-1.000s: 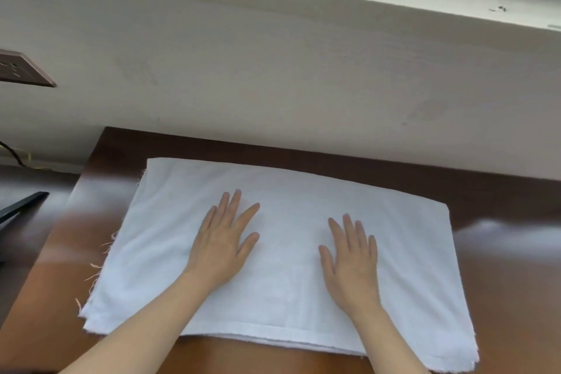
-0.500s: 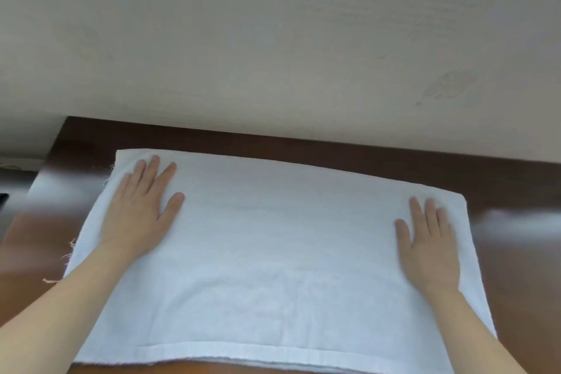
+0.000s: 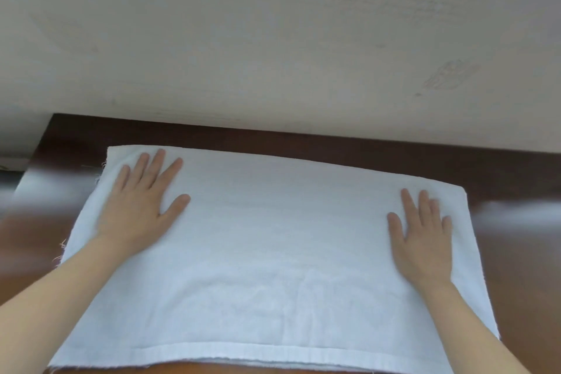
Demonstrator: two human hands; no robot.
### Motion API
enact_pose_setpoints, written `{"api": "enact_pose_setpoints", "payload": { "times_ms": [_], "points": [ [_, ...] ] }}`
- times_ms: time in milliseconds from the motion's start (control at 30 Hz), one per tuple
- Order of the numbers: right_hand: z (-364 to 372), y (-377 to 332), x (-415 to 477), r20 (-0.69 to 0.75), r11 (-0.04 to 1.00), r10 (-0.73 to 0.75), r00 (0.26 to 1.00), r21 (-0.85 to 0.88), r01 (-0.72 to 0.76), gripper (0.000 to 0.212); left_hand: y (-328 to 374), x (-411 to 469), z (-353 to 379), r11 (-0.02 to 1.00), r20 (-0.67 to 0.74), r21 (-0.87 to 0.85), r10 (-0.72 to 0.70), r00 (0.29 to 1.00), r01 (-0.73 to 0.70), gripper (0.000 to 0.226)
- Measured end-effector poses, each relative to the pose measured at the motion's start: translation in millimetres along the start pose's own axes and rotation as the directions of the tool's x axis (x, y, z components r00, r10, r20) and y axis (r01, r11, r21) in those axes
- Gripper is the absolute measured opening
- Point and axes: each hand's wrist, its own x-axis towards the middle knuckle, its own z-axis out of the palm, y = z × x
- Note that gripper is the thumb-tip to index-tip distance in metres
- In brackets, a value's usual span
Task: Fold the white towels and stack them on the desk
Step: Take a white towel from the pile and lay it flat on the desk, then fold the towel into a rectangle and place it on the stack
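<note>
White towel (image 3: 273, 267): laid flat on desk (image 3: 513, 173), long axis left-to-right.
Left hand (image 3: 138, 209): pressed flat at left end, nothing held.
Right hand (image 3: 423, 243): likewise, at right end.

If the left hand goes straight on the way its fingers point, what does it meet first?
The left hand, flat on the white towel, would cross the towel's far edge and a bare strip of desk, then probably meet the wall.

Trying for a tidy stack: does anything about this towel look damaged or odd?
Yes. The towel's left edge is frayed: loose threads stick out over the desk near its far corner and lower down that side. Otherwise it lies flat under the left hand and right hand.
</note>
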Motion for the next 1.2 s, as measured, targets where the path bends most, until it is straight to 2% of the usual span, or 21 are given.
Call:
{"api": "enact_pose_setpoints", "payload": {
  "times_ms": [100, 200, 267, 333, 433, 500, 567, 667, 733, 833, 933, 1033, 1100, 1200],
  "points": [
    [-4.0, 29.9, -2.2, 0.004, 0.999, 0.039, 0.999, -0.019, -0.039, 0.071, -35.0, -10.2, -1.1, 0.995, 0.012, -0.029, -0.091, 0.996, 0.091, 0.075],
    [-6.6, 37.1, -14.8, -0.016, 0.966, 0.258, 0.966, 0.025, -0.258, 0.069, -47.7, -20.2, -3.5, 0.972, 0.021, -0.116, -0.202, 0.979, 0.203, 0.077],
    [-10.3, 35.9, -25.3, 0.013, 0.941, 0.334, 0.943, 0.051, -0.334, 0.070, -42.2, -26.2, -4.2, 0.968, -0.009, -0.086, -0.236, 0.972, 0.234, 0.078],
    [-13.5, 36.7, -33.7, 0.031, 0.938, 0.343, 0.939, 0.042, -0.344, 0.071, -22.2, -32.3, -5.2, 0.982, -0.045, -0.056, -0.180, 0.983, 0.178, 0.078],
    [-12.2, 27.6, -44.3, -0.005, 0.921, 0.390, 0.921, -0.017, -0.390, 0.076, 35.3, -44.2, -0.7, 0.994, -0.048, -0.077, 0.077, 0.996, -0.080, 0.073],
    [-9.6, 6.3, -44.5, -0.011, 0.955, 0.288, 0.958, -0.075, -0.288, 0.075, 84.0, -49.9, 10.9, 0.959, -0.034, -0.107, 0.262, 0.965, -0.264, 0.067],
    [-7.0, -22.3, -36.2, 0.025, 0.994, 0.096, 0.995, -0.061, -0.094, 0.070, 130.8, -49.3, 20.3, 0.915, -0.019, -0.098, 0.391, 0.920, -0.391, 0.066],
    [1.5, -52.0, -15.6, 0.073, 0.991, -0.121, 0.990, -0.054, 0.125, 0.062, 163.3, -35.0, 28.0, 0.895, 0.007, -0.063, 0.443, 0.897, -0.441, 0.063],
    [4.1, -43.2, -3.7, 0.090, 0.986, -0.144, 0.985, -0.074, 0.150, 0.061, 150.0, -24.3, 25.3, 0.906, -0.005, -0.036, 0.423, 0.906, -0.423, 0.061],
    [-3.4, -0.8, 0.0, 0.065, 0.997, 0.047, 0.997, -0.057, -0.043, 0.066, 94.8, -16.1, 19.1, 0.959, -0.017, -0.019, 0.281, 0.960, -0.281, 0.063],
    [-17.2, 32.0, -15.2, 0.115, 0.973, 0.224, 0.968, -0.078, -0.216, 0.067, 39.0, -18.9, 13.0, 0.996, -0.020, -0.036, 0.084, 0.996, -0.085, 0.065],
    [-18.7, 44.9, -40.4, 0.155, 0.936, 0.337, 0.929, 0.053, -0.348, 0.066, 6.1, -37.4, 10.2, 0.997, 0.021, -0.069, -0.030, 0.999, 0.031, 0.068],
    [-18.9, 48.0, -53.7, 0.125, 0.919, 0.357, 0.926, 0.130, -0.372, 0.066, 0.3, -53.5, 7.7, 0.992, 0.033, -0.091, -0.084, 0.996, 0.087, 0.071],
    [-26.8, 50.3, -63.0, 0.066, 0.839, 0.475, 0.878, 0.266, -0.474, 0.075, 9.3, -83.5, 8.6, 0.982, 0.055, -0.125, -0.136, 0.989, 0.142, 0.073]
  ]
}}
